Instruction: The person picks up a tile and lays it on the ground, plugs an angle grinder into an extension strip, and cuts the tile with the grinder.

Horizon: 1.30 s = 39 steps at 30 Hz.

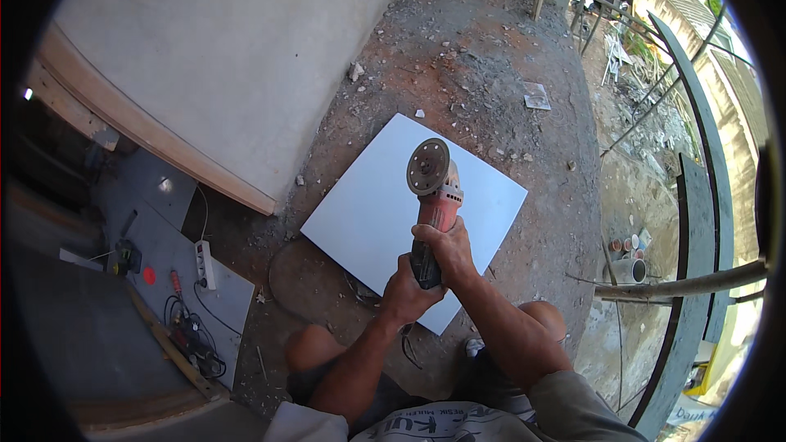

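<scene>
Our left hand grips the grinder by its dark rear, our right hand its red body, probably to steady it with fingers clear of the disc, over the white tile on the floor.

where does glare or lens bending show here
Head view: a glare spot sits on the grey floor at left, the long dark board at right bows near the rim, the corners go black, and the angle grinder looks fairly sharp.
</scene>
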Tool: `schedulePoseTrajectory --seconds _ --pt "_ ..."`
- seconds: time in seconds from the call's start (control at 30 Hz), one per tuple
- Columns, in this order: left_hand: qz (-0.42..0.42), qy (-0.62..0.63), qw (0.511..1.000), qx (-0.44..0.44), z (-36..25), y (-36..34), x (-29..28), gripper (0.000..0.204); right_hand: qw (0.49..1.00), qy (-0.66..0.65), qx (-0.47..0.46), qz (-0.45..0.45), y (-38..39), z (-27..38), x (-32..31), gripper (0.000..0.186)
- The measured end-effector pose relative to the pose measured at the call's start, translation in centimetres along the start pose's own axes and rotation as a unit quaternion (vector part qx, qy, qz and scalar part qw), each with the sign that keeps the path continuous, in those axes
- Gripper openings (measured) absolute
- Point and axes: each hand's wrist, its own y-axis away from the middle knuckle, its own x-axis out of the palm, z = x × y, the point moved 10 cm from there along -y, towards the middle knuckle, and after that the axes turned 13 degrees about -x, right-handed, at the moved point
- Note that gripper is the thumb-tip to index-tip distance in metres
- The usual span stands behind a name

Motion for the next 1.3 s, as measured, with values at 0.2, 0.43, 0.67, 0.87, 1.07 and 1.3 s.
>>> schedulePoseTrajectory --seconds 0.2,0.43,0.67,0.87,1.07,1.3 --pt "-0.020 -0.031 0.999 0.005 0.3 0.2 -0.8 0.073 0.997 -0.063 0.024 0.037 0.2 -1.2 1.9 0.022" --pt "-0.004 -0.024 1.000 -0.002 0.4 0.6 -1.2 0.069 0.997 -0.042 0.054 0.038 0.0 -3.1 1.8 0.025" --pt "-0.009 -0.035 0.999 -0.004 0.9 0.5 -1.5 0.071 0.995 -0.049 0.074 0.054 0.2 -4.0 2.6 0.027" --pt "-0.010 -0.039 0.999 0.002 1.0 0.7 -1.5 0.070 0.990 -0.084 0.089 0.072 0.3 -4.5 3.0 0.026" --pt "-0.010 -0.045 0.999 0.009 0.7 0.7 -1.2 0.071 0.993 -0.083 0.070 0.052 0.3 -4.1 2.3 0.030" --pt "-0.013 -0.043 0.999 0.006 0.6 0.7 -1.0 0.071 0.992 -0.083 0.078 0.050 0.2 -4.2 1.7 0.029"
